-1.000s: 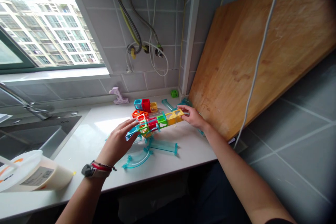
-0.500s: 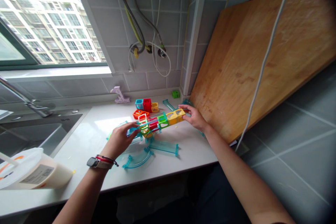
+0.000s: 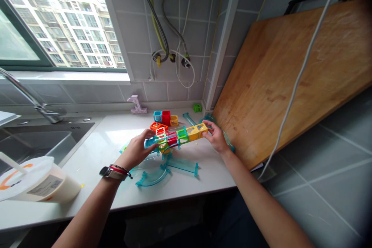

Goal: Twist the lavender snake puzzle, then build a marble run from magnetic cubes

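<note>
Between my hands lies a row of joined toy building blocks (image 3: pixel 182 136), red, green and yellow, with clear blue track pieces along it. My left hand (image 3: pixel 138 148) grips the blue piece at its left end. At the other end, the fingers and thumb of my right hand (image 3: pixel 214 135) are closed on the yellow blocks (image 3: pixel 197 131). Below the row, a straight clear blue track (image 3: pixel 183 164) and a curved one (image 3: pixel 154 176) rest on the counter. Behind it sit red, blue and yellow blocks (image 3: pixel 165 117) and an orange block (image 3: pixel 158 126).
A large wooden board (image 3: pixel 293 81) leans at the right, with a white cable (image 3: pixel 299 69) hanging before it. To the left are a sink (image 3: pixel 84 131) with a tap and a lidded cup (image 3: pixel 37 182). A purple stand (image 3: pixel 136 105) and a green block (image 3: pixel 197 107) stand near the wall.
The view has shifted slightly, so most things appear a little farther right. Both hands keep hold of the block row, which looks much the same.
</note>
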`<move>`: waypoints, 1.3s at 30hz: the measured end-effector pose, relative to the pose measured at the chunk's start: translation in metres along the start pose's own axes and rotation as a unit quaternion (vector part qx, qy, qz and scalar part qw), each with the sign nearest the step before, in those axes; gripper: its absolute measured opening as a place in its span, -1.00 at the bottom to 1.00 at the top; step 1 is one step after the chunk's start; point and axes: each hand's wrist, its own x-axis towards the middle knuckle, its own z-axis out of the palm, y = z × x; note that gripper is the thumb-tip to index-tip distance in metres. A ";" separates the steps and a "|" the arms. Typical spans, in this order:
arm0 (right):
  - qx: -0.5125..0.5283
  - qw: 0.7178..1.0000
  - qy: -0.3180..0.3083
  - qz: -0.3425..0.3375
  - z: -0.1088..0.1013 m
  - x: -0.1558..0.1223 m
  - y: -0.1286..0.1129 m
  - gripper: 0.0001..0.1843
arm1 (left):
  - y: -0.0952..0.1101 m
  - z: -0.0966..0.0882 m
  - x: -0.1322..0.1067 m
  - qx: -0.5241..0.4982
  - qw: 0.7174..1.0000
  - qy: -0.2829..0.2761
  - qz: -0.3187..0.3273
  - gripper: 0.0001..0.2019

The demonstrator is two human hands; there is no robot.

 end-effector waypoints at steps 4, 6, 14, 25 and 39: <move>0.025 0.999 0.034 0.009 0.006 -0.005 0.005 -0.37 | 0.017 -0.005 0.007 0.003 0.999 -0.003 0.039 -0.35; 0.025 0.999 0.039 0.012 0.008 -0.006 0.004 -0.37 | 0.030 -0.007 0.017 0.011 0.997 -0.028 0.071 -0.37; 0.014 0.998 0.055 -0.001 0.013 -0.010 0.001 -0.32 | 0.061 0.020 0.095 -0.048 0.974 -0.182 0.129 -0.27; 0.029 0.999 0.045 0.005 0.010 -0.009 -0.004 -0.32 | 0.078 0.058 0.124 0.033 0.967 -0.231 0.101 -0.36; -0.164 0.981 -0.027 0.100 0.089 -0.077 -0.030 -0.54 | 0.070 0.061 0.121 0.031 0.969 -0.219 0.106 -0.37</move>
